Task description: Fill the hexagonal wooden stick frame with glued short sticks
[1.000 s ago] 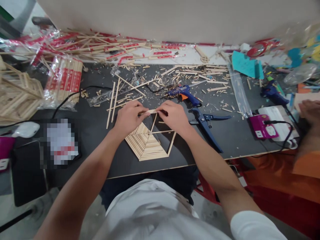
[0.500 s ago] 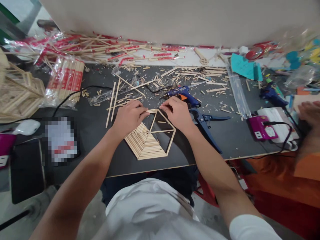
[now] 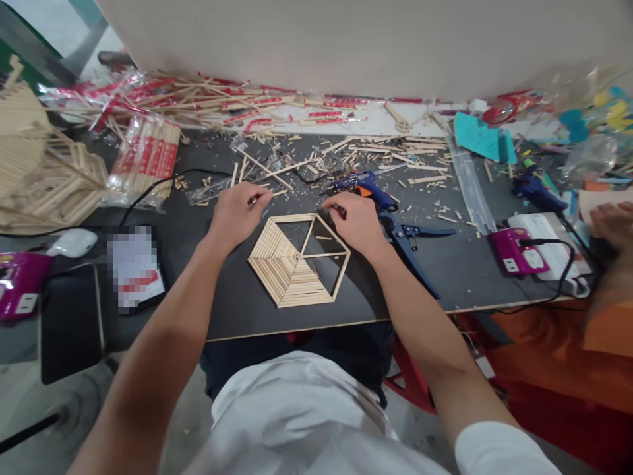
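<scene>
A hexagonal frame of wooden sticks (image 3: pixel 306 293) lies flat on the dark tabletop between my hands. Its left and lower sections are filled with rows of sticks, while the upper and right sections show the table through thin spokes. My left hand (image 3: pixel 238 212) is off the frame's upper left edge, over loose wooden sticks (image 3: pixel 240 168), its thumb and forefinger apart. Beside the frame's upper right corner, my right hand (image 3: pixel 355 221) has loosely curled fingers with a gap at the thumb; no held thing shows. A short stick piece (image 3: pixel 324 238) lies inside one unfilled section.
Behind my right hand are a blue glue gun (image 3: pixel 368 188) and blue-handled cutters (image 3: pixel 408 247). Stick scraps (image 3: pixel 395 148) litter the back. Packed chopsticks (image 3: pixel 148 155), a phone (image 3: pixel 141 270) and a dark tablet-like device (image 3: pixel 72 323) lie left. Another person's hand (image 3: pixel 616 221) is far right.
My left hand has left the frame's top edge and moved left over the loose sticks. My right hand's fingers have come slightly away from the corner. The view has shifted a little.
</scene>
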Demonstrator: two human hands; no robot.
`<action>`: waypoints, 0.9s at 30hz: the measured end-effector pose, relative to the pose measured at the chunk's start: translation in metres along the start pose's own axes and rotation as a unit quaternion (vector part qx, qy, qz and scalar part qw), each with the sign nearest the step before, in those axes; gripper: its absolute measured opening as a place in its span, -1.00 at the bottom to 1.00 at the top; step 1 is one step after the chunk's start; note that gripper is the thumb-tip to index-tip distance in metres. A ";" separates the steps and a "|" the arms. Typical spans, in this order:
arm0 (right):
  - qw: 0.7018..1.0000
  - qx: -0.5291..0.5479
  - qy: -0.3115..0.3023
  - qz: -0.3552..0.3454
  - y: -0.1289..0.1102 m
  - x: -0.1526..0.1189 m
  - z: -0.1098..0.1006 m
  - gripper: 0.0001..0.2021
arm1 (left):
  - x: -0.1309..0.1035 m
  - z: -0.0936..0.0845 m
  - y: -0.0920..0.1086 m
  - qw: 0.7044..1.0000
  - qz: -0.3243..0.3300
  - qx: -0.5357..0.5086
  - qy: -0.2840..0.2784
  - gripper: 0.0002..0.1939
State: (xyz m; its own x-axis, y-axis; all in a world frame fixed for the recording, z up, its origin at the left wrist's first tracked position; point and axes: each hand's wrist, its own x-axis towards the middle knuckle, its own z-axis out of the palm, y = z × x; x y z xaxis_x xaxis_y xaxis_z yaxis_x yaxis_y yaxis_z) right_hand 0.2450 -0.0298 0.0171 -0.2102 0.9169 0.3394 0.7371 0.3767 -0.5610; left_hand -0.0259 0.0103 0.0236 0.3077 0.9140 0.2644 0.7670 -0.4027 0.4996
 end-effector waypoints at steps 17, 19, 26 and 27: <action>0.999 0.033 -0.014 0.039 0.001 -0.001 0.003 -0.73 | -0.002 -0.005 0.004 0.994 0.046 0.000 -0.095 -0.76; 0.998 0.039 -0.025 0.042 0.002 0.000 0.003 -0.70 | -0.002 -0.005 0.004 0.994 0.043 0.011 -0.097 -0.76; 0.999 0.044 0.003 0.005 0.001 0.000 0.002 -0.84 | -0.007 -0.006 0.008 0.995 -0.010 0.066 -0.070 -0.73; 0.999 0.043 0.010 -0.001 0.001 -0.001 0.002 -0.85 | -0.008 -0.007 0.009 0.995 -0.031 0.083 -0.048 -0.72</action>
State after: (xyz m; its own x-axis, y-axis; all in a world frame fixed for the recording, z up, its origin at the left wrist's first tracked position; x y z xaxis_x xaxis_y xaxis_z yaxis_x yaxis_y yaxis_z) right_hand 0.2448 -0.0295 0.0144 -0.1982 0.9139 0.3543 0.6784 0.3888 -0.6233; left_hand -0.0255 -0.0010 0.0317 0.3029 0.9405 0.1541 0.8661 -0.3391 0.3673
